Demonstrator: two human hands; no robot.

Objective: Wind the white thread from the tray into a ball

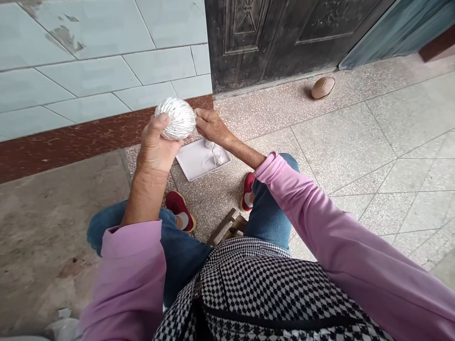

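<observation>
A white ball of string (177, 118) sits in front of me at chest height. My left hand (155, 147) grips it from below and the left, thumb on top. At the ball's right side, my right hand (211, 126) has its fingers pinched together against the ball, seemingly on the strand, though the strand itself is too thin to make out there. Below the hands a white tray (195, 161) lies on the floor with a loose tangle of white string (214, 154) on it. I am seated, knees apart, in jeans and red shoes.
A tiled wall with a dark red skirting (71, 142) stands to the left, a dark door (277, 38) ahead. A small brown oval object (323, 87) lies by the door. A wooden stool edge (231, 227) shows between my legs. Terrazzo floor spreads to the right.
</observation>
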